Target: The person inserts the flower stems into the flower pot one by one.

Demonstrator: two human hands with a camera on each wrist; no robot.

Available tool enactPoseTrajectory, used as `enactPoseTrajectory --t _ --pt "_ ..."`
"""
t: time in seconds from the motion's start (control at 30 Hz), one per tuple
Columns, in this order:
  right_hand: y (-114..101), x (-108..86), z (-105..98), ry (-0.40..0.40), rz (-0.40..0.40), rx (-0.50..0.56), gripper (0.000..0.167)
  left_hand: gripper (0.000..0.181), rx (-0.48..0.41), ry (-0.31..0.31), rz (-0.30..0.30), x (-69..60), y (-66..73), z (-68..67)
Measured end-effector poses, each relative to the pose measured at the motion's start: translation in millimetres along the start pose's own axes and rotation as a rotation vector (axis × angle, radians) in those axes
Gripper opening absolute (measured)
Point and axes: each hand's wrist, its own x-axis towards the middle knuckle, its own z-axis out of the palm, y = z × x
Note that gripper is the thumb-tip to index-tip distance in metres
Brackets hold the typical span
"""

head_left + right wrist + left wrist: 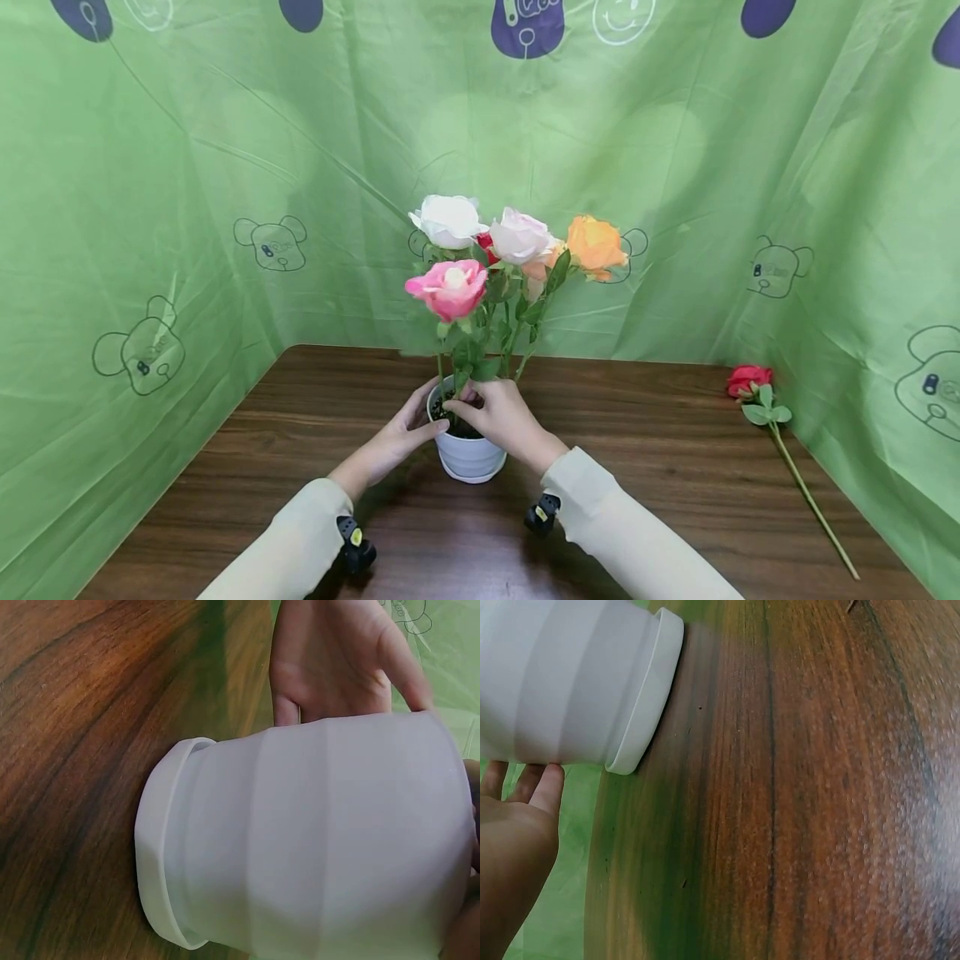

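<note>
A white ribbed flower pot [471, 458] with dark soil stands upright on its saucer. My left hand [401, 437] holds the pot's left side, its thumb near the front rim. In the right wrist view that left hand [337, 664] touches the pot wall. At the pot's mouth my right hand [504, 417] pinches low among the stems; which rose's stem it has is hidden. Above the hands rise a pink rose [450, 290], a white rose [448, 222], a pale pink rose [519, 236] and an orange rose [595, 246]. Peach and red blooms are partly covered behind them.
A single red rose [748, 380] with a long green stem lies on the table's right side. The brown wooden table [322, 392] ends at a green printed curtain [360, 150] at the back and sides.
</note>
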Motion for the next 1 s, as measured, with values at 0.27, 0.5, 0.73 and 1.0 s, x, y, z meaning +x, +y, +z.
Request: enactPoseTrajectory --t 0.27,0.5,0.73,1.0 --pt "-1.6 0.3 -0.8 -0.085 0.002 0.034 0.016 0.070 -0.028 -0.006 0.012 1.1 0.0 0.5" --pt "-2.3 0.4 -2.1 -0.126 0.008 0.016 0.016 0.071 -0.028 -0.008 0.024 1.1 -1.9 -0.2" --pt "-2.4 1.8 -0.5 -0.144 0.046 0.001 0.014 0.071 -0.013 0.005 -0.005 -0.7 -3.1 -0.6" --pt "-2.7 2.8 -2.5 -0.140 0.063 0.041 0.010 0.072 -0.029 0.002 -0.003 1.0 -3.2 -0.8"
